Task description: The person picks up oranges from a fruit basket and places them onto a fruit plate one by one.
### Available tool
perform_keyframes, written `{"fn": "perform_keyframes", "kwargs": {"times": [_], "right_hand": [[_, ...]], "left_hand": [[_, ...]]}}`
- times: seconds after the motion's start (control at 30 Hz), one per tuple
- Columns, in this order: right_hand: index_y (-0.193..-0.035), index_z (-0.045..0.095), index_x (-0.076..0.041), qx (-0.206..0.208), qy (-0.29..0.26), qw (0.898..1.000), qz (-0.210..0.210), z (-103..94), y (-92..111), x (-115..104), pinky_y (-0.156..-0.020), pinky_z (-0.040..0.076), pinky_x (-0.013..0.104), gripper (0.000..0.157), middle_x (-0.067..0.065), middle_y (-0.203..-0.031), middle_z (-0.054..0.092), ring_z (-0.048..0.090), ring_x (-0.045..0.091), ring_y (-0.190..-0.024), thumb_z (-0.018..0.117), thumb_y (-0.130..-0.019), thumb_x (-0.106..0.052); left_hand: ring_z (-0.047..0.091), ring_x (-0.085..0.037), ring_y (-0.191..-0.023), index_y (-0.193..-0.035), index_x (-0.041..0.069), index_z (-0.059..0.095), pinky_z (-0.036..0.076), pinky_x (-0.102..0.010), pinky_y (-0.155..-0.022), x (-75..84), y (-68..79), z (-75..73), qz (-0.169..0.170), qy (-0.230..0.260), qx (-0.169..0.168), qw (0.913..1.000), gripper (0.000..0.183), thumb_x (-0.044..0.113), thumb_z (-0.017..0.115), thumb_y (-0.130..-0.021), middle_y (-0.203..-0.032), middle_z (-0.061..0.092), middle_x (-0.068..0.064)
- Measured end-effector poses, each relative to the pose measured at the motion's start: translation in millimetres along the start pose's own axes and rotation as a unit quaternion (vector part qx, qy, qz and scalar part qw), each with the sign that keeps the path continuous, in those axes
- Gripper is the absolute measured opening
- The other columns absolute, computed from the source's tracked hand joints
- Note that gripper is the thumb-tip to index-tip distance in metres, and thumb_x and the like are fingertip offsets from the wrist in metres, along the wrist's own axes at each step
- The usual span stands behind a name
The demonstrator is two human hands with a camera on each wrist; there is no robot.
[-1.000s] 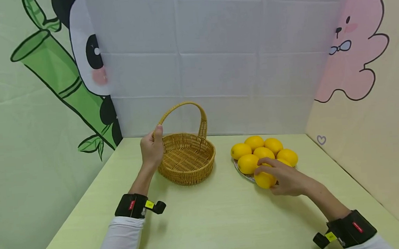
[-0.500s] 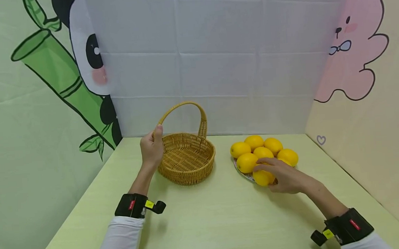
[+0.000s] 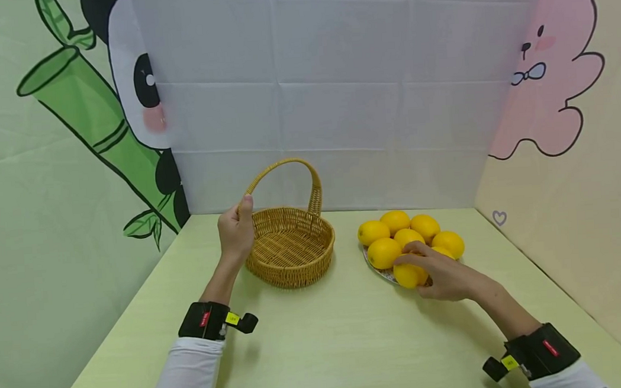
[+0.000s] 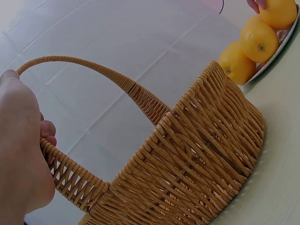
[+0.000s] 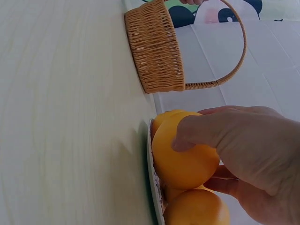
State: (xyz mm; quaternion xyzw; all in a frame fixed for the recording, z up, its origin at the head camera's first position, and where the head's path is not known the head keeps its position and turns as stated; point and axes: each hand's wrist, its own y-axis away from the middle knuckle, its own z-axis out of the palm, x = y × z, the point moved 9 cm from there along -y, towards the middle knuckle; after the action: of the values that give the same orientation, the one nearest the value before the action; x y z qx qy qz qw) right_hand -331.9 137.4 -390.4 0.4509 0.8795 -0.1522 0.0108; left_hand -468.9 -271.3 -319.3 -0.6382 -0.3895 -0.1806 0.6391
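Observation:
My left hand [image 3: 236, 231] grips the left side of the arched handle of a round wicker basket [image 3: 294, 272]. The basket stands on the table, and bare weave shows inside it. My right hand [image 3: 446, 273] is at the near side of a patterned plate [image 5: 153, 180] heaped with several oranges [image 3: 383, 253], which look yellow in the head view. Its thumb and fingers hold the front orange [image 5: 183, 157]. In the right wrist view the thumb lies across this orange and other fingers reach behind it. The left wrist view shows more oranges [image 4: 258, 40] beyond the basket.
The pale table [image 3: 320, 348] carries the basket left of centre and the plate on the right. A white cloth backdrop [image 3: 336, 97] stands behind. Cartoon-printed sheets [image 3: 562, 202] flank both sides. Each wrist wears a black camera band [image 3: 544, 350].
My right hand and the front orange have shifted slightly back and left, toward the plate. The neighbouring oranges moved slightly. My left hand and the basket stay in place.

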Motion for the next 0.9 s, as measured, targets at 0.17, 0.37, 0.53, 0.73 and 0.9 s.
{"fn": "perform_keyframes", "kwargs": {"times": [0.17, 0.37, 0.53, 0.73, 0.9], "right_hand": [[-0.140, 0.062, -0.014, -0.003, 0.006, 1.000, 0.002, -0.6, -1.2, 1.0, -0.092, 0.053, 0.044, 0.064, 0.013, -0.140, 0.052, 0.054, 0.022, -0.115, 0.079, -0.079, -0.005], [-0.141, 0.061, -0.011, -0.005, 0.017, 1.000, 0.003, -0.9, -1.1, 3.1, -0.101, 0.048, 0.052, 0.064, 0.012, -0.142, 0.054, 0.051, 0.027, -0.124, 0.080, -0.080, -0.007], [-0.143, 0.060, -0.011, -0.003, 0.020, 1.000, 0.003, -0.8, 0.2, 3.2, -0.102, 0.047, 0.054, 0.066, 0.013, -0.145, 0.052, 0.050, 0.029, -0.127, 0.080, -0.080, -0.010], [-0.146, 0.056, -0.010, 0.014, 0.019, 1.000, -0.002, -4.1, -2.7, -0.6, -0.104, 0.044, 0.056, 0.064, 0.014, -0.150, 0.048, 0.044, 0.029, -0.134, 0.077, -0.085, -0.017], [-0.146, 0.055, -0.011, 0.048, 0.016, 0.999, -0.012, -12.8, -9.5, -10.6, -0.106, 0.042, 0.056, 0.061, 0.013, -0.151, 0.046, 0.040, 0.028, -0.136, 0.076, -0.090, -0.023]], "left_hand": [[0.021, -0.005, -0.036, -0.058, 0.012, 0.033, 0.015, -0.022, -0.035, -1.6, 0.6, -0.2, -0.002, -0.002, 0.002, 1.0000, 0.064, 0.050, 0.047, -0.108, -0.046, 0.029, 0.006], [0.021, -0.005, -0.036, -0.058, 0.012, 0.033, 0.015, -0.022, -0.035, -2.2, 0.0, 0.2, 0.001, -0.002, 0.004, 1.0000, 0.064, 0.050, 0.046, -0.108, -0.046, 0.029, 0.005], [0.021, -0.006, -0.037, -0.058, 0.012, 0.033, 0.016, -0.021, -0.036, -3.6, 0.3, 0.4, -0.008, 0.000, 0.002, 1.0000, 0.065, 0.054, 0.046, -0.107, -0.046, 0.029, 0.006], [0.022, -0.009, -0.037, -0.058, 0.013, 0.034, 0.016, -0.022, -0.036, -4.6, 1.5, -0.4, -0.016, -0.005, 0.001, 0.9999, 0.066, 0.058, 0.045, -0.106, -0.046, 0.030, 0.004], [0.022, -0.009, -0.037, -0.058, 0.013, 0.034, 0.016, -0.022, -0.036, -6.8, 1.8, -1.8, -0.017, -0.008, 0.002, 0.9998, 0.066, 0.058, 0.045, -0.106, -0.046, 0.029, 0.005]]}}
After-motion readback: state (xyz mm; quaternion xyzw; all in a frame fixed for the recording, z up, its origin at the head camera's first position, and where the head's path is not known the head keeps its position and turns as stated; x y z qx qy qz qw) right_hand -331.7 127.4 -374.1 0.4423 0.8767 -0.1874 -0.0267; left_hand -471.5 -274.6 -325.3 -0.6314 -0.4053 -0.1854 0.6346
